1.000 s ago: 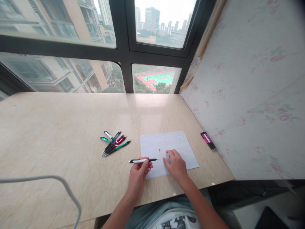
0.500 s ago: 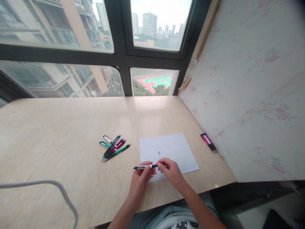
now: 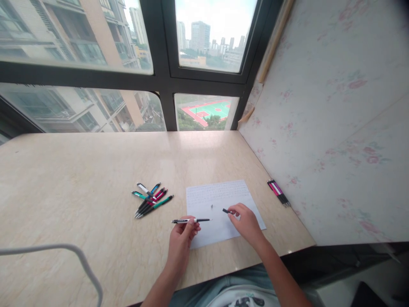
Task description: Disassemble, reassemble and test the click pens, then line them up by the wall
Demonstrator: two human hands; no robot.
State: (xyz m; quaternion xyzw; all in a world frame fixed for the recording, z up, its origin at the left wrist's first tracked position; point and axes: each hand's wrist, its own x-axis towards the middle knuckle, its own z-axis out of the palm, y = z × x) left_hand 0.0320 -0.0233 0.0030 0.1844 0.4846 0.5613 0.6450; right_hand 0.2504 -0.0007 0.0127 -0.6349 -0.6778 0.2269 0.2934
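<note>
Pinching a small black pen piece [image 3: 226,210] between thumb and forefinger, the right hand [image 3: 246,222] hovers over the near right part of a white sheet of paper [image 3: 220,192]. The left hand [image 3: 182,233] closes its fingertips around the slim barrel of a black-and-white pen [image 3: 187,221]. It holds the pen level above the sheet's near left edge. The pen's thin bare tip points right across the paper toward the black piece, with a gap between them. A tiny dark speck [image 3: 211,206] lies near the middle of the sheet. The paper is flat and rectangular, with faint rows of writing along its far edge. Left of the sheet, a loose fan of glossy pens [image 3: 151,198] in teal, blue, pink and black lies on the smooth, beige, marble-patterned tabletop [image 3: 79,170]. Right of the sheet, a tidy bunch of pink and black pens [image 3: 279,192] rests by the pale floral wall [image 3: 335,128]. Beyond the sheet's far edge stands a dark-framed window [image 3: 162,81].
</note>
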